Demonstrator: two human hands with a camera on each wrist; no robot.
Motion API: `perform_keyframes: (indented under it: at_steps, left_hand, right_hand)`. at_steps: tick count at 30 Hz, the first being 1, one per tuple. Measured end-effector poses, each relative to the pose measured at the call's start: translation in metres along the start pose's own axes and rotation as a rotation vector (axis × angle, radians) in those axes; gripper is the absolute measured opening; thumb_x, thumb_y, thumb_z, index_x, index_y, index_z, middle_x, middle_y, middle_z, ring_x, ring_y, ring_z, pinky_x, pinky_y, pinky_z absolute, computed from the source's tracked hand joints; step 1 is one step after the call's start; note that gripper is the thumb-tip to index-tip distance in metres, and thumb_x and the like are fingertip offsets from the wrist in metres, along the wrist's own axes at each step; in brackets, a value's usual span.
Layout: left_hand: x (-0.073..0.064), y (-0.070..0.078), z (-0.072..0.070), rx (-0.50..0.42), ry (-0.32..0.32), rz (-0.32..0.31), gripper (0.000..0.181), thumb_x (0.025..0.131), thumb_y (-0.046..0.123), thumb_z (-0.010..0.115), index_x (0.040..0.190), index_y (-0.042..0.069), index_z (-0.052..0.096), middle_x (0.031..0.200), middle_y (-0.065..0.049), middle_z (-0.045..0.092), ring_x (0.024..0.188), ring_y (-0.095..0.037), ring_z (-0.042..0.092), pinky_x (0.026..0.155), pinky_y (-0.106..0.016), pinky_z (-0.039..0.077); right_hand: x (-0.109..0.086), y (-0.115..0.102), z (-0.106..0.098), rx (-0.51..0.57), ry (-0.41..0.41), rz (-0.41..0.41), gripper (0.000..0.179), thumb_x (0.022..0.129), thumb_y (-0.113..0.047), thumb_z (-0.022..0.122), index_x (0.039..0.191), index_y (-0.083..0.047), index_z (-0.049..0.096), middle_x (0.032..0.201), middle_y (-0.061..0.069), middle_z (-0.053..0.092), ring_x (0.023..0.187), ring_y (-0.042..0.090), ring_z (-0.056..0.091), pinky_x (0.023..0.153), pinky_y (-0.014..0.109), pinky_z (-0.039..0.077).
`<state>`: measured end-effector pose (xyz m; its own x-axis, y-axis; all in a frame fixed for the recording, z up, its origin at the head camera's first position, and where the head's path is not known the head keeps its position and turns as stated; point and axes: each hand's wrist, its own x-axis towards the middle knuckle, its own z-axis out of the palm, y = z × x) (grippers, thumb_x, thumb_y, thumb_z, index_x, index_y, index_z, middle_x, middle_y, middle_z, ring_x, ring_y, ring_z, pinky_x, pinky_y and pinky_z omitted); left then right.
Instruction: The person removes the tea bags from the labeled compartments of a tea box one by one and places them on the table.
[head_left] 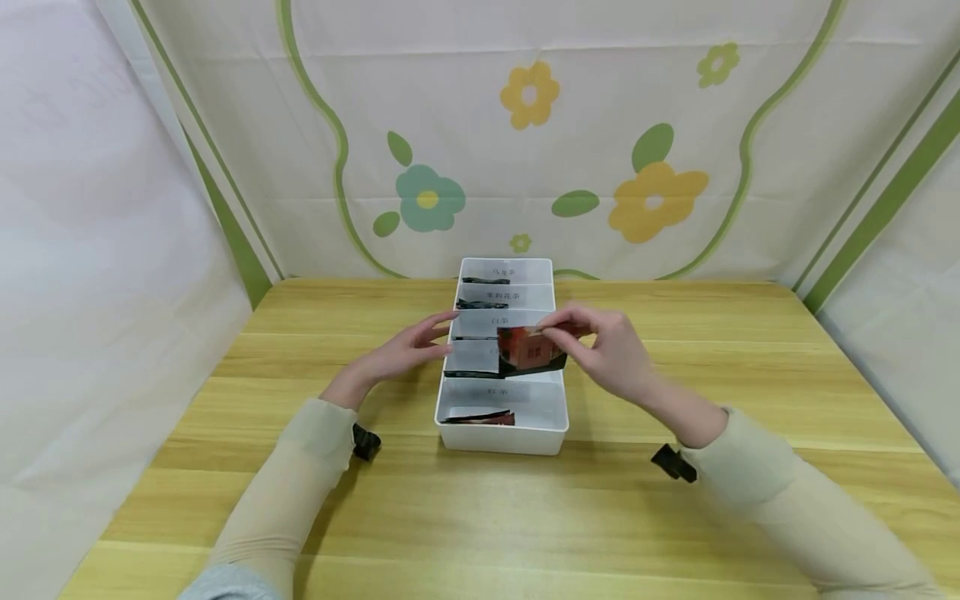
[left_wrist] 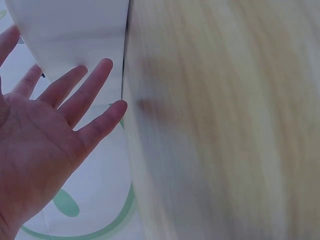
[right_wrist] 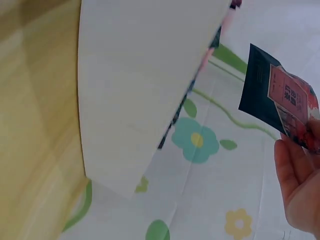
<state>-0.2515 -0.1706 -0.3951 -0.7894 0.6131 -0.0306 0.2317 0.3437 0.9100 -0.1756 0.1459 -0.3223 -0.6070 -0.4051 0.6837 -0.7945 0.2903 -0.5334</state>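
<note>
My right hand [head_left: 611,350] pinches a tea packet [head_left: 531,353] by its upper edge, holding it over the middle compartments of a long white divided box [head_left: 502,440]. The packet's reddish front and dark lower part show in the head view; in the right wrist view its pink label [right_wrist: 289,95] carries Chinese lettering. At the box's left side is my left hand [head_left: 401,354], fingers spread and fingertips right by the rim. The left wrist view shows that palm [left_wrist: 40,135] holding nothing. Flat tea packets [head_left: 480,418] lie in the nearest compartment, and dark ones [head_left: 474,374] stand further back.
The box stands on a wooden table [head_left: 360,517], its several compartments running away from me with printed labels on the dividers. Behind the table hangs a white cloth [head_left: 465,100] with flowers and green lines. Cloth also hangs at both sides.
</note>
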Motion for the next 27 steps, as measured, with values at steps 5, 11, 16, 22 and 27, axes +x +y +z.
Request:
perform_keyframes:
  at_steps: [5, 11, 16, 22, 27]
  left_hand:
    - [-0.001, 0.001, -0.001, 0.006, 0.006, -0.001, 0.061, 0.101, 0.018, 0.055, 0.154, 0.017, 0.027, 0.158, -0.012, 0.023, 0.142, -0.033, 0.025, 0.113, -0.050, 0.022]
    - [-0.001, 0.001, -0.001, 0.012, 0.001, -0.003, 0.061, 0.101, 0.019, 0.055, 0.154, 0.018, 0.026, 0.158, -0.013, 0.022, 0.142, -0.033, 0.025, 0.113, -0.050, 0.021]
    - [-0.002, 0.003, -0.001, 0.006, -0.003, -0.007, 0.062, 0.101, 0.016, 0.054, 0.155, 0.014, 0.022, 0.158, -0.015, 0.019, 0.142, -0.036, 0.023, 0.113, -0.052, 0.020]
    - [-0.004, 0.005, -0.002, -0.005, 0.001, -0.011, 0.063, 0.101, 0.015, 0.053, 0.155, 0.012, 0.021, 0.158, -0.018, 0.020, 0.142, -0.037, 0.022, 0.112, -0.054, 0.018]
    - [-0.003, 0.003, -0.003, 0.017, 0.004, -0.015, 0.061, 0.101, 0.018, 0.055, 0.155, 0.017, 0.025, 0.157, -0.015, 0.023, 0.142, -0.034, 0.026, 0.113, -0.052, 0.020]
  right_hand:
    - [0.009, 0.005, -0.021, -0.044, 0.005, -0.017, 0.020, 0.082, 0.017, 0.067, 0.095, 0.002, 0.069, 0.090, 0.011, 0.070, 0.071, 0.015, 0.066, 0.065, 0.016, 0.051]
    - [0.016, 0.019, -0.043, -0.081, 0.020, 0.011, 0.021, 0.084, 0.017, 0.064, 0.100, 0.004, 0.067, 0.094, 0.012, 0.070, 0.075, 0.007, 0.063, 0.067, 0.013, 0.048]
    - [0.019, 0.034, -0.057, -0.108, 0.028, 0.063, 0.020, 0.088, 0.015, 0.061, 0.105, 0.006, 0.066, 0.095, 0.014, 0.068, 0.077, 0.003, 0.060, 0.067, 0.012, 0.047]
    - [0.023, 0.054, -0.068, -0.162, 0.042, 0.108, 0.018, 0.090, 0.011, 0.061, 0.107, 0.006, 0.066, 0.098, 0.016, 0.068, 0.077, -0.001, 0.058, 0.067, 0.010, 0.045]
    - [0.026, 0.069, -0.076, -0.214, 0.027, 0.159, 0.017, 0.093, 0.008, 0.059, 0.108, 0.005, 0.065, 0.099, 0.017, 0.068, 0.073, 0.003, 0.057, 0.063, 0.012, 0.044]
